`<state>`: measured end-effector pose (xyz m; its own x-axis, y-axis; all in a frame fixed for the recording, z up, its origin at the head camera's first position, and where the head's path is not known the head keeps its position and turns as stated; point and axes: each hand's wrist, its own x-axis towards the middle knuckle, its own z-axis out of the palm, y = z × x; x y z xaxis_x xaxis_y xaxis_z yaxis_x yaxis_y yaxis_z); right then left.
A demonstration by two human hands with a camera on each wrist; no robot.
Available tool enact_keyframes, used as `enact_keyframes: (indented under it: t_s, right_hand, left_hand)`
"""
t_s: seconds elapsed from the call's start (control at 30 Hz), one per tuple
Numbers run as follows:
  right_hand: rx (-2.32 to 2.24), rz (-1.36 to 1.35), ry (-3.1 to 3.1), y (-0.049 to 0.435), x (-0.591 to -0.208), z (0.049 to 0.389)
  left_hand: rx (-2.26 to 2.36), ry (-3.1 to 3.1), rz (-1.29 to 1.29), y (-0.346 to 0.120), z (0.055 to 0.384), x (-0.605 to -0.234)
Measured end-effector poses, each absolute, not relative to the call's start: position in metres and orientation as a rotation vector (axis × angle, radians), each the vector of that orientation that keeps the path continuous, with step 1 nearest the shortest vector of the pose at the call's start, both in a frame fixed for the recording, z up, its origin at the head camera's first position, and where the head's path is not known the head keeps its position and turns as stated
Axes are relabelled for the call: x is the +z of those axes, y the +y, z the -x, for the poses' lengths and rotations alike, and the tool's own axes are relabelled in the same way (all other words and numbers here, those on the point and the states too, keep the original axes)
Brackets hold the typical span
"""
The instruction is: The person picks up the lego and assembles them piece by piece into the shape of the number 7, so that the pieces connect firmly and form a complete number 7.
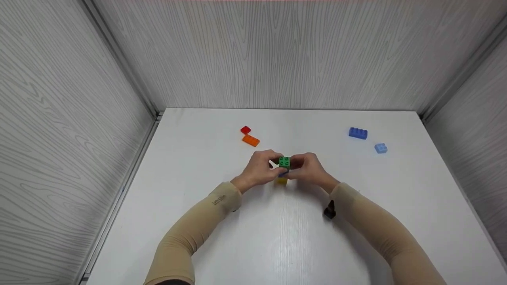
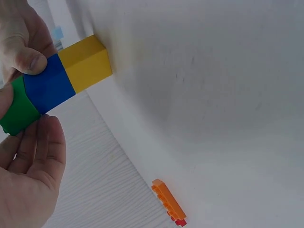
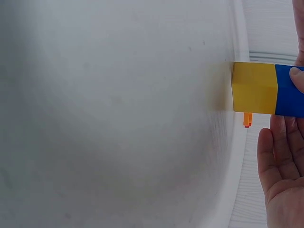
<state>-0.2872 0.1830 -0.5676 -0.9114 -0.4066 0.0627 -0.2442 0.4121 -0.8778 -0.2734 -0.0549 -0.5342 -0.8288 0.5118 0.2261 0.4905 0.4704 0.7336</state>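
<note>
Between the two hands stands a small upright stack of toy building bricks. A green brick [image 1: 284,162] with studs is on top, a blue brick [image 2: 50,85] in the middle, and a yellow brick [image 3: 255,88] at the bottom, its lower end close to the white tabletop. My left hand [image 1: 259,168] pinches the green brick from the left, thumb in front, fingertips along its side near the blue one. From the right, my right hand [image 1: 311,170] grips the blue brick, its thumb pressed to the front face. The fingers partly hide the green and blue bricks.
Farther back on the white table [image 1: 206,154] lie an orange brick [image 1: 251,140] and a red brick [image 1: 245,130], left of centre. A blue eight-stud brick [image 1: 358,133] and a light blue brick [image 1: 381,148] lie back right. Wood-grain panels [image 1: 277,55] enclose the table.
</note>
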Motion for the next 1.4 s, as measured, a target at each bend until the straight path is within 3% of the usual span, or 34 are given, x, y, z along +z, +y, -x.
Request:
enact_keyframes:
  t_s: [1.4]
  right_hand:
    - [-1.446, 0.638, 2.554, 0.184, -0.565, 0.285]
  left_hand:
    - [1.442, 2.567, -0.728, -0.057, 0.267, -0.533]
